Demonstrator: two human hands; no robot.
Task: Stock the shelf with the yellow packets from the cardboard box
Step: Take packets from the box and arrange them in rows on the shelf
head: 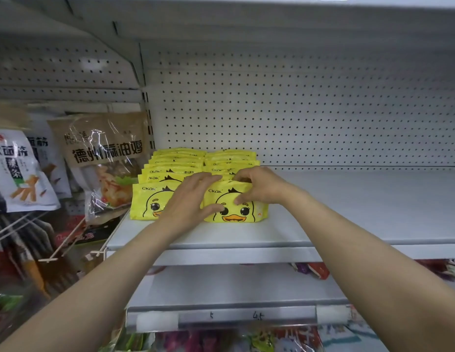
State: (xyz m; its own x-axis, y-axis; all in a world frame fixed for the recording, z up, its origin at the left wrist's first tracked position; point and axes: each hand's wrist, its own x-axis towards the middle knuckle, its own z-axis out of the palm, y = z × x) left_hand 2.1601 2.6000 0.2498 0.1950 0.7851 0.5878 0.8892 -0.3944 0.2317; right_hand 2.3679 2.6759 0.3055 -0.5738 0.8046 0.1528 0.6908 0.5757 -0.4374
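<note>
Two rows of yellow duck-face packets stand upright on the white shelf at its left end. The left row's front packet stands beside the right row's front packet. My left hand lies across the gap between the two front packets, fingers straight over the top, thumb on the right packet's face. My right hand grips the top of the right front packet, fingers curled over its upper edge and thumb on its face. The cardboard box is out of view.
Brown and white snack bags hang on hooks to the left of the shelf. A perforated back panel rises behind the packets. A lower shelf with a price strip sits below, with coloured packets under it.
</note>
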